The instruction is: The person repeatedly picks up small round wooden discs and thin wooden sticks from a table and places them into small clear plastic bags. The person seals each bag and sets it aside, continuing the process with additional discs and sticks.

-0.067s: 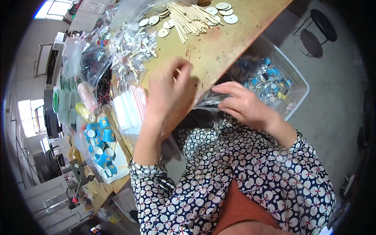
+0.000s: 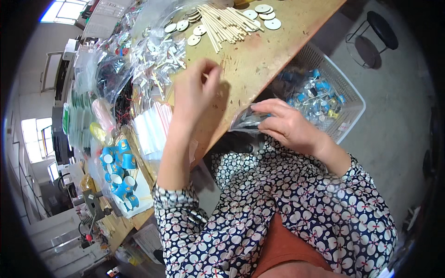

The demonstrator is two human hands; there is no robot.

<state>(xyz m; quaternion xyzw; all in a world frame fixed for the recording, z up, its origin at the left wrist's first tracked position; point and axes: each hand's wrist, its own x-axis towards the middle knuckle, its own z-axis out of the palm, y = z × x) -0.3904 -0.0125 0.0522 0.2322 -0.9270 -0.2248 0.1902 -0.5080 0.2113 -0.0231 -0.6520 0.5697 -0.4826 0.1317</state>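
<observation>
Right fingers (image 2: pixel 273 108) hold clear bag (image 2: pixel 244 121), projecting leftward.

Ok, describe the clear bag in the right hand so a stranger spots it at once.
Find the wooden table and follow its right-hand edge down past the white perforated basket. Beside that edge, left of the basket, the right hand pinches a clear plastic bag. Unlike the clear packaging heaped on the table's left, it is held in a hand.
</observation>
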